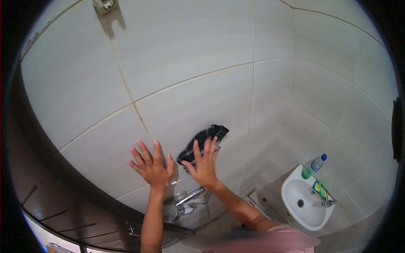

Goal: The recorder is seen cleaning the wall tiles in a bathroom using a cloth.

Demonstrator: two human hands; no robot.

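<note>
My right hand (pixel 204 166) lies spread over a black cloth (pixel 202 139) with thin white check lines and presses it against the pale tiled wall (pixel 196 85). The cloth is slightly blurred, and the fingers cover part of its lower edge. To the left, my left hand (pixel 153 167) is bare, its fingers apart and pointing up the wall, close to a vertical grout line. It holds nothing. Below both hands, a chrome mixer tap (pixel 191 197) sticks out from the wall, partly behind my right wrist.
At right, a white washbasin (pixel 289 189) carries a clear plastic bottle (pixel 313 167) with a blue cap, a green packet (pixel 320 189) and a small tap (pixel 329 203). A dark brown door (pixel 63 212) curves along the left. A wall bracket (pixel 106 5) sits high up.
</note>
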